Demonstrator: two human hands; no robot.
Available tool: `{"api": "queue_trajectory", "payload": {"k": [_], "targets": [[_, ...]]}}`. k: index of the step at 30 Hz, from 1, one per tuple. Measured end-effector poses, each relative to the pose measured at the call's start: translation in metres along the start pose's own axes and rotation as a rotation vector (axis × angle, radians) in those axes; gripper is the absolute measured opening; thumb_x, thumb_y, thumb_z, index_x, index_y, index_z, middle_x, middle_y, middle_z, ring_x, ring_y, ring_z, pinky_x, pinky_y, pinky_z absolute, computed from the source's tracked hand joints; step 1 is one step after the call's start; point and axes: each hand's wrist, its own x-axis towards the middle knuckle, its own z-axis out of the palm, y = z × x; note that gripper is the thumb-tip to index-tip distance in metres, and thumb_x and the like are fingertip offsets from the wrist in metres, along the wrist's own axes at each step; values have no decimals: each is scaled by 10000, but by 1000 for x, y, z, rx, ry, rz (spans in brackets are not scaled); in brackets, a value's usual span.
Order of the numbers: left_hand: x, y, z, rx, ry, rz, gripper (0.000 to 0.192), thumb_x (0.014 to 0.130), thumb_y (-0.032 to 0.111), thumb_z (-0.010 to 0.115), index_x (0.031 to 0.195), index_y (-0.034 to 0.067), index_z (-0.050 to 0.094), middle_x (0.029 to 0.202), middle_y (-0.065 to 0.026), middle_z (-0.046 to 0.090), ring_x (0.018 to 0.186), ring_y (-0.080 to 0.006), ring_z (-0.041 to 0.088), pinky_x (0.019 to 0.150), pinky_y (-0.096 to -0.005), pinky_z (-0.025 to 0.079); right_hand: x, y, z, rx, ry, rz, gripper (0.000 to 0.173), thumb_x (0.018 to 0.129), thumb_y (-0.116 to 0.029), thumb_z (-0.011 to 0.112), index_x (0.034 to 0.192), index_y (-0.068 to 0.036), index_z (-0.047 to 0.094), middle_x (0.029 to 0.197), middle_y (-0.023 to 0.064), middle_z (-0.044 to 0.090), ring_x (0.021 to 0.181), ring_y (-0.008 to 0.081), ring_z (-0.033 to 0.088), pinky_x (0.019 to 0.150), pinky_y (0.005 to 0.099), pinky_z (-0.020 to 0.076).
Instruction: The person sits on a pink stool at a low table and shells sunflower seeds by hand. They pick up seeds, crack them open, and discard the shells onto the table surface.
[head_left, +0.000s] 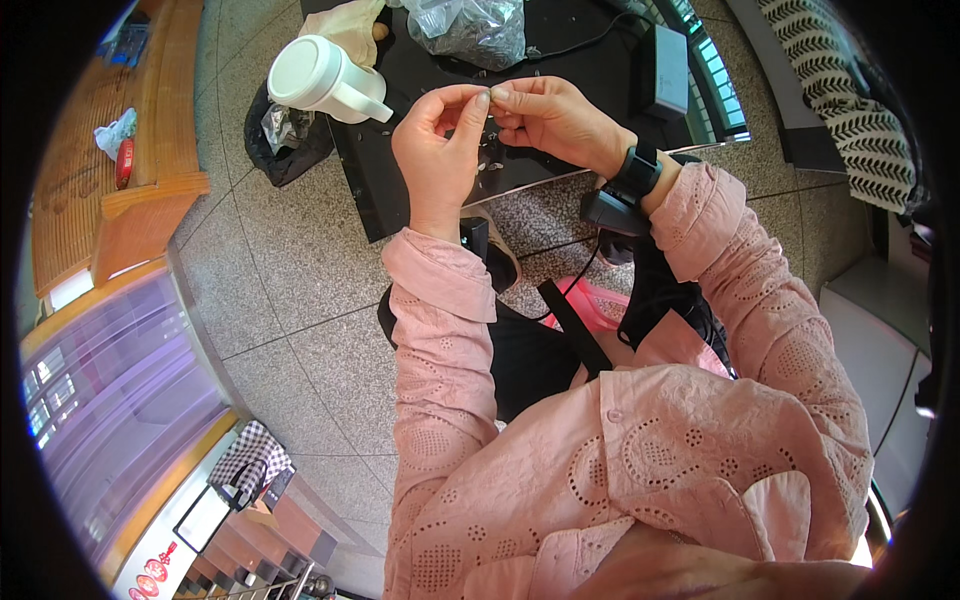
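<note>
My left hand (448, 146) and my right hand (559, 120) meet fingertip to fingertip over a glossy black table (405, 169). Pinched between both thumbs and index fingers is a tiny object (490, 94), too small to name, perhaps a seed or its husk. Small pale bits like seed shells (491, 166) lie scattered on the table below. Beyond my hands stands a clear plastic bag (480, 34) of dark grey contents. A white lidded mug (330, 79) with a handle is left of my left hand. A black band with a device is on my right wrist.
A grey box (670, 73) and a black cable (585, 41) are at the table's right. A pale cloth bag (349, 26) lies behind the mug. A black bag (281, 154) stands on the floor at left, and a pink plastic basket (592, 304) sits between my legs.
</note>
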Motion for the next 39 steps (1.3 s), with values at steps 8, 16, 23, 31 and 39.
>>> {"api": "queue_trajectory", "payload": {"k": [8, 16, 23, 31, 39], "targets": [[-1, 0, 2, -91, -32, -45, 92, 900, 56, 713, 923, -33, 703, 844, -31, 705, 728, -61, 623, 665, -209, 500, 1, 0, -3, 43, -104, 7, 170, 983, -216, 645, 1030, -55, 676, 881, -27, 603, 783, 70, 551, 796, 262, 512], [2, -9, -4, 291, 42, -103, 145, 860, 110, 738, 890, -16, 671, 802, -30, 682, 705, -71, 612, 653, -238, 500, 2, 2, -1, -267, -36, -215, 170, 995, -207, 628, 1026, -41, 642, 908, -38, 598, 825, 61, 545, 792, 224, 472], [2, -3, 1, 0, 62, -77, 183, 920, 170, 712, 886, 4, 644, 787, -10, 646, 676, -64, 562, 635, -210, 466, 2, -1, -1, -750, 139, -474, 140, 979, -151, 653, 1018, -19, 631, 931, -38, 609, 842, 27, 539, 767, 195, 460], [1, -1, -7, -155, -99, -318, 191, 968, 210, 664, 918, 26, 675, 785, -13, 632, 648, -56, 531, 590, -190, 427, 5, 3, -2, -741, 35, -521, 128, 952, -121, 680, 1021, -17, 652, 910, -1, 658, 842, 67, 609, 783, 233, 517], [1, 0, -7, -167, -127, -350, 222, 970, 227, 664, 922, 11, 679, 763, -14, 629, 622, -56, 529, 570, -192, 422, 3, 0, -2, -700, -31, -520, 104, 964, -111, 661, 1007, -17, 648, 917, -2, 648, 864, 69, 603, 810, 231, 511]]}}
